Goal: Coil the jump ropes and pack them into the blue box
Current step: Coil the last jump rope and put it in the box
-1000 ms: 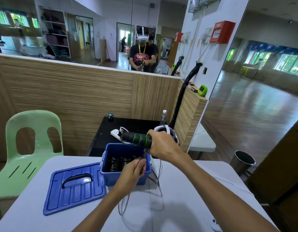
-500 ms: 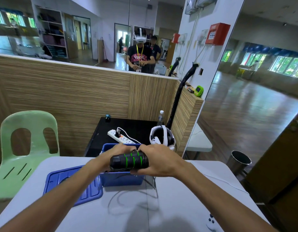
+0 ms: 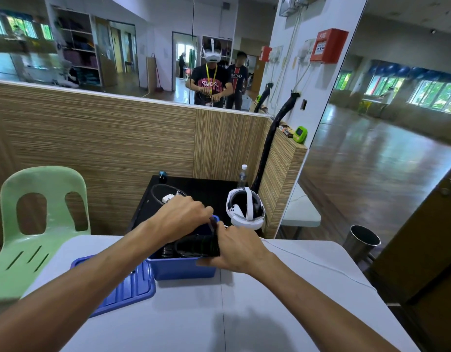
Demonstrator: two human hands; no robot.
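Grey tabletop (image 3: pixel 244 313), rectangular blue plastic box (image 3: pixel 181 269) set on it, left hand (image 3: pixel 183 215) closed over box opening, right hand (image 3: pixel 240 252) gripping black green-striped jump rope handle (image 3: pixel 197 246), handle lying horizontal in box, long axis left-right

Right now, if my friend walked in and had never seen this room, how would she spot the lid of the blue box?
Find the grey table in front of the wooden wall. A blue box sits near its far edge, under both hands. The lid lies flat on the table just left of that box, partly under the left forearm; it is blue too, but flat and ribbed, not deep like the box.
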